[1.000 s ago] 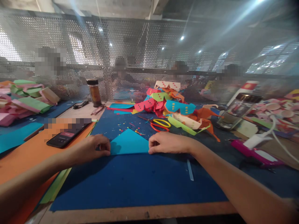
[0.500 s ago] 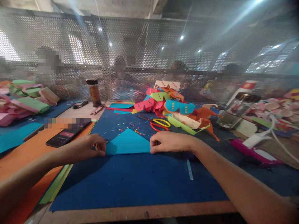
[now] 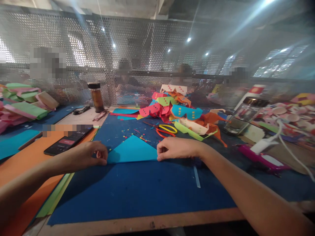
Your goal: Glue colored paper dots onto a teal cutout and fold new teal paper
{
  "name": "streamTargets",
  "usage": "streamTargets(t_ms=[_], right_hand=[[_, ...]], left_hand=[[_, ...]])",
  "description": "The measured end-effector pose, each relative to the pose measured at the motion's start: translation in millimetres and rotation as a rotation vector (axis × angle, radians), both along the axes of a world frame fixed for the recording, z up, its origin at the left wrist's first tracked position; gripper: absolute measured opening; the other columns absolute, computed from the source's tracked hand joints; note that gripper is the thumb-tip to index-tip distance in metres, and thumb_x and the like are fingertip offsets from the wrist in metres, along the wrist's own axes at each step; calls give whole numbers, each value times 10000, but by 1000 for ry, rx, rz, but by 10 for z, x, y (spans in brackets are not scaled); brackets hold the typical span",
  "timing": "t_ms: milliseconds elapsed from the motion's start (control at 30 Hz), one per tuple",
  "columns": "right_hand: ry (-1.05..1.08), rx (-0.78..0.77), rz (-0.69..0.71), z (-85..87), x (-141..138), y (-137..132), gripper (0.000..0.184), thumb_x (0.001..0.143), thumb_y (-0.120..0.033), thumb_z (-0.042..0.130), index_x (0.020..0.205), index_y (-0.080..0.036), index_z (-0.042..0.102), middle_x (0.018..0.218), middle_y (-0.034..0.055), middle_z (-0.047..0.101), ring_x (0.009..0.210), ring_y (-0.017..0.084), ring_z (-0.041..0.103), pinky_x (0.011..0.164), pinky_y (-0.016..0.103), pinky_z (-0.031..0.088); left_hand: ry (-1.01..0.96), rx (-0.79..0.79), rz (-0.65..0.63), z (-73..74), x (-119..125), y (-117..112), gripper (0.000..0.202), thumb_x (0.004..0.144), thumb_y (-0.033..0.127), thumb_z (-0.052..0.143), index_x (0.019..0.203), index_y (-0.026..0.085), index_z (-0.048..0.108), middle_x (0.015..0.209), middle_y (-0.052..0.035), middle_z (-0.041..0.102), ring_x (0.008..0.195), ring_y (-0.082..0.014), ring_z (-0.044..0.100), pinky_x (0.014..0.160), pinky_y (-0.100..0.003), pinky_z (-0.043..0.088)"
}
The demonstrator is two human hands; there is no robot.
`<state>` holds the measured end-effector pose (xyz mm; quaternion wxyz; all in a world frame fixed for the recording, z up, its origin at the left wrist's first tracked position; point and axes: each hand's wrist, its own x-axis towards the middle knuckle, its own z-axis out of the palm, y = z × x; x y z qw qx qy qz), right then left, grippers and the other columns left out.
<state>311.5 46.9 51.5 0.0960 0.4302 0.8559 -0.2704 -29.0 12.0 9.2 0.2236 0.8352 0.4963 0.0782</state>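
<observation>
A bright blue sheet of paper [image 3: 133,151], folded into a wide triangle, lies on the dark blue board [image 3: 137,193] with its point away from me and its folded edge towards me. My left hand [image 3: 97,154] has its fingers curled and pinched at the triangle's left corner. The right corner is between the bent fingers and thumb of my right hand [image 3: 169,149]. Beyond the paper's tip are tiny coloured paper scraps [image 3: 134,132]. Scissors with red and yellow handles [image 3: 167,129] rest behind my right hand.
Cut paper glasses shapes [image 3: 187,112] are heaped at the back. On the left, a phone [image 3: 69,140] lies on orange paper [image 3: 22,167]. A brown-filled bottle [image 3: 96,98] stands behind it. A clear bottle [image 3: 246,116] and a magenta device [image 3: 263,159] with a white cable are at right.
The view has turned slightly to the right. My left hand has shifted a little left along with the paper's left corner; my right hand stays at the right corner.
</observation>
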Motion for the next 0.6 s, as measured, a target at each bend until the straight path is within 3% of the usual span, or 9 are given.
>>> streamTargets(t_ms=[600], right_hand=[[-48, 12, 25, 31, 86, 40, 226, 810, -408, 645, 827, -196, 723, 845, 26, 723, 773, 181, 638, 635, 270, 409]], left_hand=[[9, -34, 9, 11, -71, 5, 174, 839, 372, 651, 759, 231, 714, 792, 22, 682, 791, -198, 622, 707, -271, 431]])
